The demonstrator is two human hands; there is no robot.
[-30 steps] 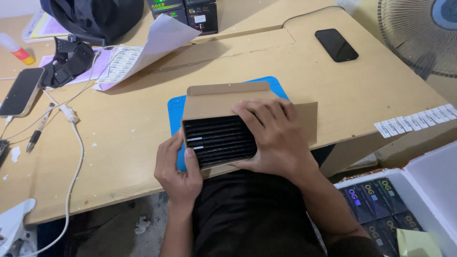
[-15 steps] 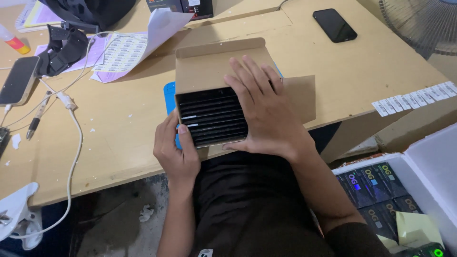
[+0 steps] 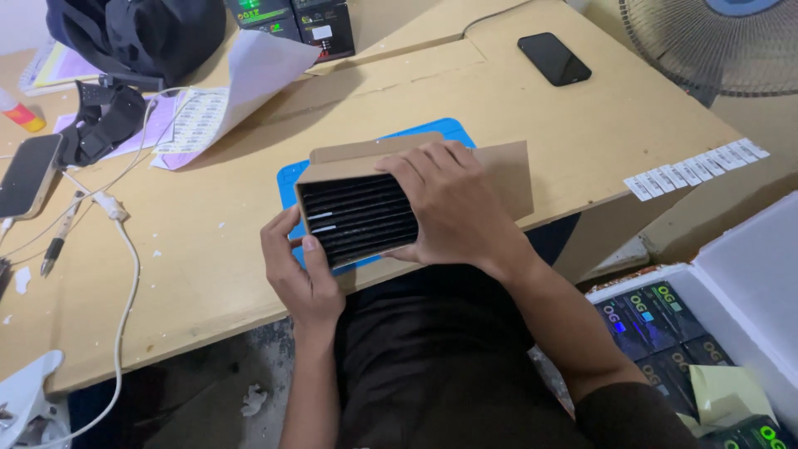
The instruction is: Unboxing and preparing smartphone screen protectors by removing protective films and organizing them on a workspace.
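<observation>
Both of our hands grip an open brown cardboard box (image 3: 349, 162) packed with a row of slim black packs (image 3: 357, 219). Our left hand (image 3: 298, 270) clasps its near left edge, thumb pressing the packs; our right hand (image 3: 453, 208) spreads over its right side. We hold the box just above a blue mat (image 3: 453, 131) on the wooden desk (image 3: 582, 125). Beyond lie a black phone (image 3: 554, 58) and label sheets (image 3: 195, 116).
</observation>
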